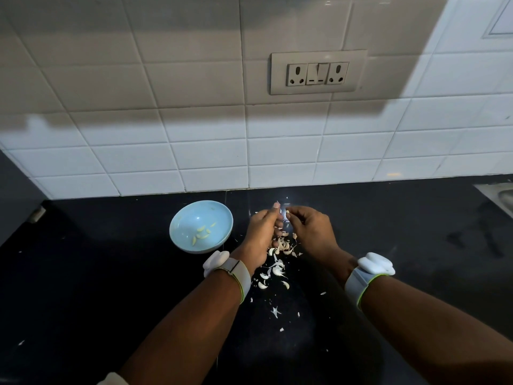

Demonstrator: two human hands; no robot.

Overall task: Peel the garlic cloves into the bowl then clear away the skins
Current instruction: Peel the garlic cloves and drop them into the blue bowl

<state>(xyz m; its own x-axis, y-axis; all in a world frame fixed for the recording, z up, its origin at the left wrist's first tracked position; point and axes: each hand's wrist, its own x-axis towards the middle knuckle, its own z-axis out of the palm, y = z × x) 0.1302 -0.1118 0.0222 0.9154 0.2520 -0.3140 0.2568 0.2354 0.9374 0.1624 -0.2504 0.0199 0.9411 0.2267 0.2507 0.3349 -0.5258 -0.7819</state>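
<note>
Meanwhile both hands (288,232) pinch a garlic clove (278,206) beside the bowl (177,220).

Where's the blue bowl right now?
In the head view, the blue bowl sits on the black counter, just left of the left hand.

no readable text, labels or numbers

A glossy black stone countertop (111,287) meets the white tiled wall. On it sit a pale blue round bowl (177,240) (left of centre) and a scatter of papery white garlic skins (276,270) just beside it.
</note>
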